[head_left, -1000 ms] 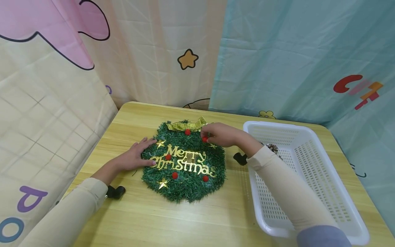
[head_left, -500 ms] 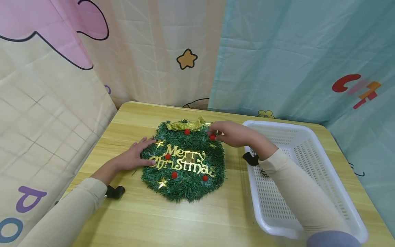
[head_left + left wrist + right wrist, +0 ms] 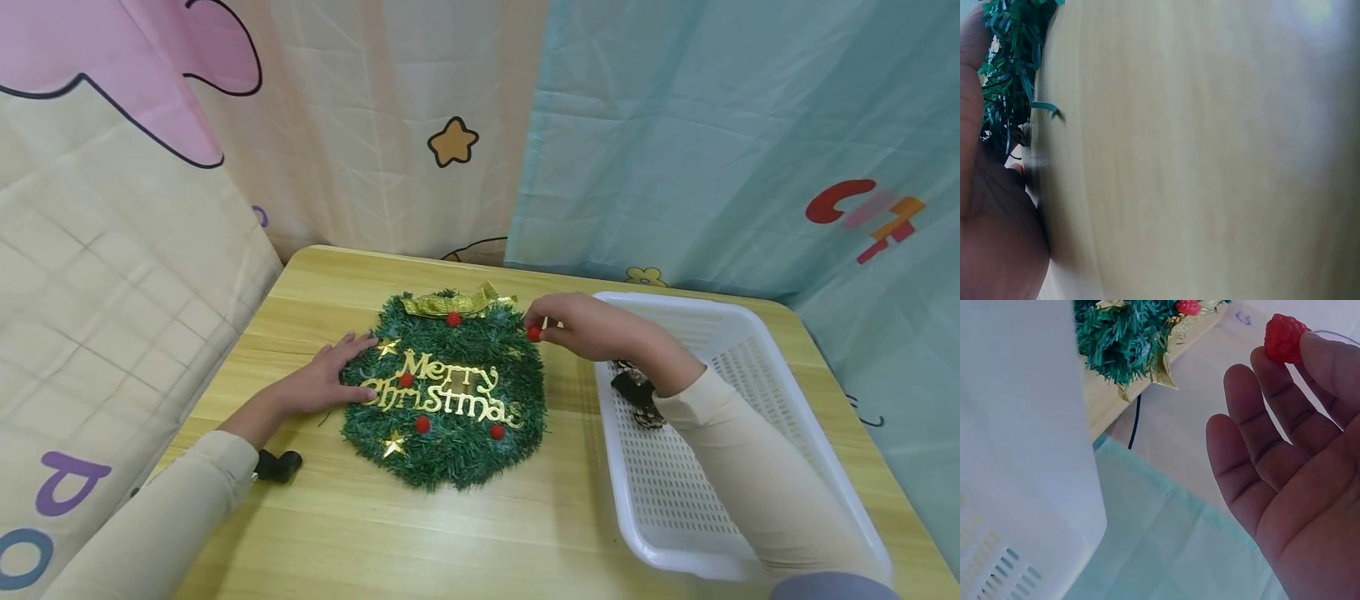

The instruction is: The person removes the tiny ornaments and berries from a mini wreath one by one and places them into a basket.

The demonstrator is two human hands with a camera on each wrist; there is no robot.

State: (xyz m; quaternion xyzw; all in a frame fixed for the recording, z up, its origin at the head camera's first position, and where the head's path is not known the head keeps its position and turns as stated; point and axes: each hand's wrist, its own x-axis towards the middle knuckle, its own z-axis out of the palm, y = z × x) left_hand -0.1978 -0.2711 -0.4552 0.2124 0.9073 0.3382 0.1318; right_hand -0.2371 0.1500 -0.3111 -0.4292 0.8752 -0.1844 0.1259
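A green tinsel wreath (image 3: pixel 450 462) lies on the table, with gold "Merry Christmas" lettering (image 3: pixel 442 392), gold stars, a gold ribbon (image 3: pixel 457 303) and several red berries on it. My left hand (image 3: pixel 318 383) rests on its left edge, fingers extended and thumb by the lettering. Just beyond the wreath's upper right edge, my right hand (image 3: pixel 588 325) pinches a red raspberry-like berry (image 3: pixel 1284 339) between thumb and forefinger. The other right fingers are loosely bent in the right wrist view. The left wrist view shows only part of the left palm (image 3: pixel 997 231) against the tabletop.
To the right stands a white plastic basket (image 3: pixel 637 533) with slotted walls; pine cones (image 3: pixel 647 417) lie inside, partly behind the right wrist's black camera mount (image 3: pixel 632 387). The right forearm crosses over the basket. Printed curtains (image 3: pixel 675 167) hang behind the wooden table (image 3: pixel 480 550).
My right hand has moved right, from over the wreath's upper right part to beyond its edge, carrying the red berry. My left hand has stayed in place.
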